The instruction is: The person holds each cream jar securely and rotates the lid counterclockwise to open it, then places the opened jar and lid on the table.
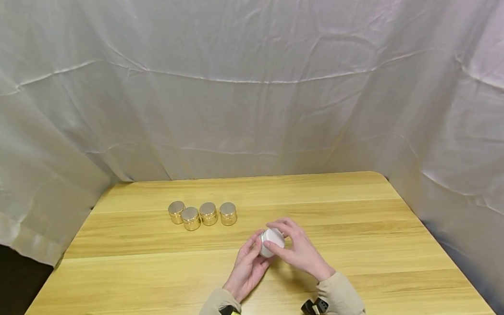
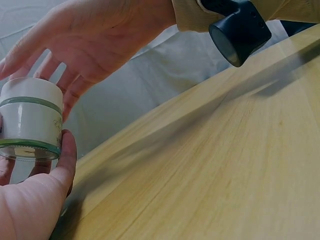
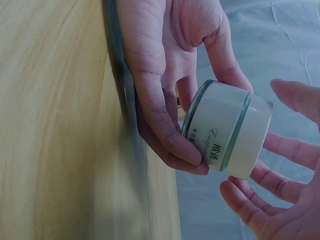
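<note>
My left hand (image 1: 247,269) holds a white cream jar (image 3: 216,125) by its lower body, raised above the table. The jar is tilted in the head view, with greenish clear edges and dark printed lettering on its side. Its white lid (image 3: 252,137) is on. Around the lid my right hand (image 1: 300,248) spreads its thumb and fingers. In the right wrist view a gap shows between the right thumb (image 3: 292,92) and the lid; whether the other fingertips touch it, I cannot tell. The left wrist view catches the jar (image 2: 32,120) at its left edge.
Several gold-lidded jars (image 1: 228,214) stand grouped on the wooden table (image 1: 134,285), left of the hands and further back. Grey cloth (image 1: 249,104) hangs behind the table and along its sides. Each wrist carries a black camera (image 1: 315,309).
</note>
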The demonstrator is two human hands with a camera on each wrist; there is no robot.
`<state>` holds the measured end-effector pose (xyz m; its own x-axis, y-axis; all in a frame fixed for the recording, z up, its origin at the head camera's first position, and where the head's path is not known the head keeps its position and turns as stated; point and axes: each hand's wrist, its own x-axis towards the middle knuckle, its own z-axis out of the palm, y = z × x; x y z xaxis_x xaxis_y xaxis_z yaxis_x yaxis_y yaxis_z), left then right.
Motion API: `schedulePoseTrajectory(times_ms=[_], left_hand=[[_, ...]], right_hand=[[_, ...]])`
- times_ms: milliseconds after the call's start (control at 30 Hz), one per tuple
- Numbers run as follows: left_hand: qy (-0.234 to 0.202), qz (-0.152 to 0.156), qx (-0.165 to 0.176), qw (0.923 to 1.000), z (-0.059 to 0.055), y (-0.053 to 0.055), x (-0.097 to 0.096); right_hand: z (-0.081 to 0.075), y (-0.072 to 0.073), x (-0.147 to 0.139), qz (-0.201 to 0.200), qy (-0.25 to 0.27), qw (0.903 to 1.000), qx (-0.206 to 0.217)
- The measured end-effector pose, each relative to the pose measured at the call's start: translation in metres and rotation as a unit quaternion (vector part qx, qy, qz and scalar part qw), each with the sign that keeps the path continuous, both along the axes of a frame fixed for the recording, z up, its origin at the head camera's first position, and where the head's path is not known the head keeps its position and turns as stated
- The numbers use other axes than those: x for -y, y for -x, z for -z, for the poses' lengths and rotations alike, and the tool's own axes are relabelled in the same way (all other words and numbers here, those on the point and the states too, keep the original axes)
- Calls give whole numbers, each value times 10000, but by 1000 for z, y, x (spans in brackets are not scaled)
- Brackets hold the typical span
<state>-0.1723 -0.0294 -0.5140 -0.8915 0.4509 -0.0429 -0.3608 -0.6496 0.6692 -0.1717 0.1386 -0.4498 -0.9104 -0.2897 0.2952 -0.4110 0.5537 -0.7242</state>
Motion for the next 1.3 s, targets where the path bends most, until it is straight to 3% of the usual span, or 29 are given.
schedulePoseTrajectory(times_ms=[167,433,700,1033,1300], left_hand=[[7,-25,-2,10000,0,0,-1],[28,-6,-46,10000,0,0,0],[22,-36,-6,10000,-1,0,0],[61,9,-47,10000,0,0,0],[32,-23,-1,10000,-1,0,0]], right_hand=[[0,0,1,40,-16,10000,-79],[0,0,-1,-224,27,9997,-125],[0,0,1,38,-67,10000,9],[1,0,0,-164,-32,9998,-87],[0,0,2,89,-121,9999,-17]])
